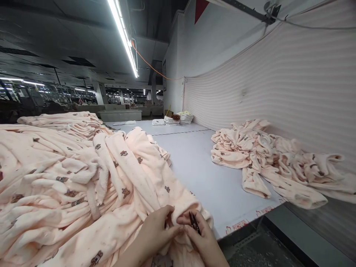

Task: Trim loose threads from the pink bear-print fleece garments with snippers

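Observation:
A pale pink fleece garment (155, 185) with small brown bear prints lies toward me over the table's near edge. My left hand (158, 228) pinches its fabric beside the open end of what looks like a sleeve or leg. Close against it, my right hand (198, 233) is closed around small dark thread snips (194, 223), whose tips point up and away from me. The fingers of my right hand also touch the cloth at that opening. The fold hides some fingertips of both hands.
A large heap of the same pink garments (50, 178) covers the left side. Another crumpled pile (256, 152) lies at the right on the white table (189, 155). Folded white stacks (178, 118) stand far back. A striped cloth (264, 81) hangs along the right wall.

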{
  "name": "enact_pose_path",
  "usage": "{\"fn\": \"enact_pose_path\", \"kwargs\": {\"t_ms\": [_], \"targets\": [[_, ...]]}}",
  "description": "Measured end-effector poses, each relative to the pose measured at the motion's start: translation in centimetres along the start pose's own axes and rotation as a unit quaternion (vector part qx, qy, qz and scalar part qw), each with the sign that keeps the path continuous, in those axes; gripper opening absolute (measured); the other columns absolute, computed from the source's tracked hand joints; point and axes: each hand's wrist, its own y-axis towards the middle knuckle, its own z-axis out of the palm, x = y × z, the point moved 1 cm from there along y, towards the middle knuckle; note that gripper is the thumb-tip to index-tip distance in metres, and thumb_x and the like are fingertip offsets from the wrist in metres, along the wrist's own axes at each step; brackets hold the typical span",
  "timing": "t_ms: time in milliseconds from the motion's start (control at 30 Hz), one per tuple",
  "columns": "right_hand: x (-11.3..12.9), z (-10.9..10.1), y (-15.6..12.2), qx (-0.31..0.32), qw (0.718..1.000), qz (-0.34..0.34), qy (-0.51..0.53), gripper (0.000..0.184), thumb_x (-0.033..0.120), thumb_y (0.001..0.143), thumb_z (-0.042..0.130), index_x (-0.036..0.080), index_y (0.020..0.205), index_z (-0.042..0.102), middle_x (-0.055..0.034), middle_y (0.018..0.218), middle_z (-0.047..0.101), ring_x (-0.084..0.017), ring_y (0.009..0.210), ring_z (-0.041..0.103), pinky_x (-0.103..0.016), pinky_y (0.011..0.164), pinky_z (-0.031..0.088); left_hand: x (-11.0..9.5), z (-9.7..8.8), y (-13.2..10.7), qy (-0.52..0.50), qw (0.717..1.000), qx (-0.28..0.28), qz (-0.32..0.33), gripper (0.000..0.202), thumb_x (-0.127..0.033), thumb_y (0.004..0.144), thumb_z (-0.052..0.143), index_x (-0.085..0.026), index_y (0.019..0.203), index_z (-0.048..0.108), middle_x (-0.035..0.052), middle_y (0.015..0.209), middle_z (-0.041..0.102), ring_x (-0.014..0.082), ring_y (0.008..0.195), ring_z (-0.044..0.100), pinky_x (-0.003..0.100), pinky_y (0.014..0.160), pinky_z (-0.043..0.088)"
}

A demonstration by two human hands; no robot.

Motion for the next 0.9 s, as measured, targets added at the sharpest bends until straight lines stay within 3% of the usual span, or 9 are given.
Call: {"fn": "enact_pose_path", "kwargs": {"t_ms": [133,200,267,367,467,600,733,800,900], "targets": [[0.4,-0.2,-0.1,-0.092,0.986,-0.054,-0.127,0.031,0.04,0.085,0.057,0.022,0.11,0.054,-0.0074,0.105,0.066,-0.022,0.1,0.063,-0.031,0.087,0.05,0.2,1.3,-0.4,-0.029,0.998,-0.053,-0.016,0.024,-0.021,0.073,0.054,-0.022,0.097,0.057,-0.0025,0.076,0.06,0.0175,0.071,0.057,0.025,0.063,0.038],[1.1,-0.8,0.0,-0.138,0.954,-0.083,-0.253,0.036,0.036,0.085,0.055,0.024,0.118,0.052,-0.0076,0.112,0.062,-0.022,0.103,0.061,-0.033,0.088,0.048,0.1,1.6,-1.0,-0.046,0.996,-0.08,-0.013,0.029,-0.019,0.074,0.051,-0.022,0.102,0.055,-0.0018,0.079,0.06,0.0175,0.072,0.057,0.026,0.065,0.04],[1.9,-1.2,-0.1,-0.142,0.915,-0.094,-0.366,0.033,0.032,0.084,0.054,0.028,0.117,0.056,-0.0053,0.106,0.061,-0.023,0.097,0.06,-0.034,0.082,0.049,-0.1,1.7,-1.7,-0.062,0.993,-0.097,-0.009,0.028,-0.018,0.074,0.05,-0.022,0.102,0.054,-0.0013,0.08,0.06,0.0178,0.072,0.056,0.026,0.066,0.04],[3.0,-1.0,-0.3,-0.124,0.897,-0.102,-0.411,0.018,0.03,0.085,0.052,0.028,0.096,0.065,-0.0027,0.089,0.06,-0.022,0.084,0.06,-0.029,0.068,0.048,-0.5,1.4,-2.3,-0.091,0.988,-0.127,-0.006,0.027,-0.019,0.075,0.048,-0.022,0.101,0.051,-0.0005,0.082,0.06,0.0182,0.072,0.056,0.027,0.066,0.04],[3.6,-0.1,-0.6,-0.128,0.926,-0.124,-0.334,0.026,0.037,0.087,0.052,0.021,0.068,0.06,0.0002,0.069,0.056,-0.017,0.068,0.057,-0.024,0.061,0.045,-0.5,1.0,-2.5,-0.109,0.981,-0.155,-0.041,0.025,-0.033,0.082,0.048,-0.021,0.103,0.046,-0.0015,0.079,0.057,0.0177,0.067,0.054,0.028,0.064,0.04],[3.4,1.3,-0.7,-0.149,0.959,-0.102,-0.218,0.039,0.046,0.087,0.052,0.02,0.058,0.051,0.0036,0.056,0.049,-0.013,0.056,0.05,-0.021,0.053,0.041,-0.3,0.8,-2.7,-0.12,0.986,-0.098,-0.064,0.024,-0.043,0.084,0.05,-0.019,0.079,0.053,-0.0031,0.065,0.052,0.0165,0.064,0.05,0.026,0.059,0.037],[3.4,3.0,-1.1,-0.171,0.954,-0.11,-0.218,0.033,0.046,0.088,0.053,0.02,0.067,0.058,0.0018,0.063,0.057,-0.015,0.062,0.054,-0.022,0.059,0.041,-0.3,0.8,-3.1,-0.21,0.977,-0.021,-0.017,0.025,-0.033,0.077,0.063,-0.017,0.096,0.064,0.0006,0.079,0.064,0.0174,0.072,0.055,0.025,0.065,0.041],[3.7,3.8,-1.2,-0.184,0.941,-0.138,-0.25,0.028,0.044,0.088,0.053,0.021,0.073,0.059,0.0003,0.069,0.061,-0.017,0.067,0.057,-0.024,0.066,0.042,-0.3,0.8,-3.2,-0.294,0.956,-0.009,-0.005,0.026,-0.032,0.079,0.06,-0.017,0.099,0.065,0.0025,0.086,0.068,0.0192,0.08,0.058,0.026,0.072,0.044],[4.4,4.4,-1.1,-0.232,0.906,-0.149,-0.32,0.016,0.04,0.084,0.059,0.024,0.082,0.056,-0.0009,0.076,0.062,-0.02,0.073,0.058,-0.028,0.071,0.042,-0.5,0.3,-3.3,-0.446,0.894,0.015,-0.025,0.024,-0.026,0.08,0.057,-0.016,0.099,0.067,0.0034,0.089,0.069,0.0203,0.087,0.06,0.03,0.082,0.045]]}}
